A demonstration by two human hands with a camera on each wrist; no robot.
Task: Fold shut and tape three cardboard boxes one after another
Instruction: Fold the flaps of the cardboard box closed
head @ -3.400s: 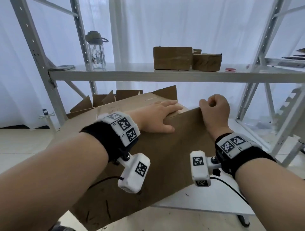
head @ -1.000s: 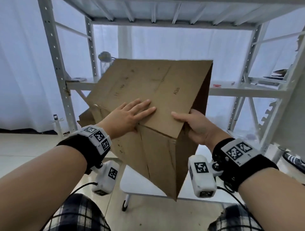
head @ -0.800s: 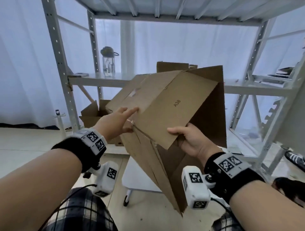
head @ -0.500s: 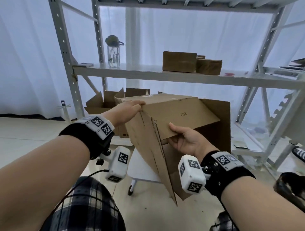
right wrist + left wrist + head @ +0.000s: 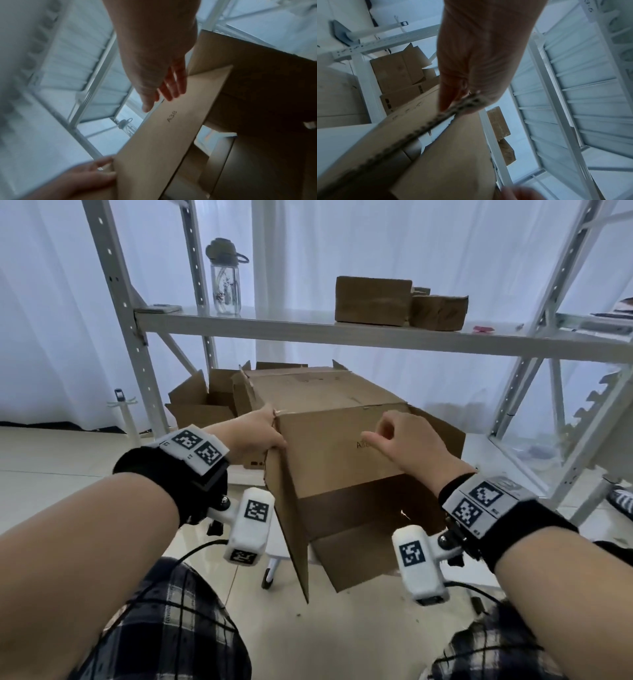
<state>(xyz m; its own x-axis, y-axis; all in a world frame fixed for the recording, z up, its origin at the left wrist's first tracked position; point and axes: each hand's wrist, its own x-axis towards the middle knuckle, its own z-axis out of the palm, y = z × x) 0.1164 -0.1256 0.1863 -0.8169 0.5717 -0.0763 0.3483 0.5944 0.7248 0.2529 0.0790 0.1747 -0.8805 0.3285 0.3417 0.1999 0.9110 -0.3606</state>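
The large brown corrugated cardboard box [image 5: 342, 460] lies on its side on the low white desk [image 5: 493, 446] under the shelf, its open end toward the person, one flap marked "A38" folded across the top of the opening and a side flap [image 5: 289, 529] hanging out at the left. The left hand [image 5: 255, 433] pinches the box's upper left corner where those flaps meet; the left wrist view shows thumb and fingers [image 5: 447, 100] clamped on the raw fluted edge. The right hand [image 5: 404, 445] hovers just in front of the marked flap with fingers loosely curled and holds nothing; whether its fingertips touch the board I cannot tell.

The box looks empty and light, stiff across its panels but hinging freely at the creases, so it would likely skid or rack if pushed one-sided. Good holds are flap edges near the corners.

Behind it stand more open brown boxes [image 5: 202, 405]; on the metal shelf [image 5: 308, 332] above sit two small brown cartons [image 5: 373, 301] and a clear water bottle [image 5: 226, 285].
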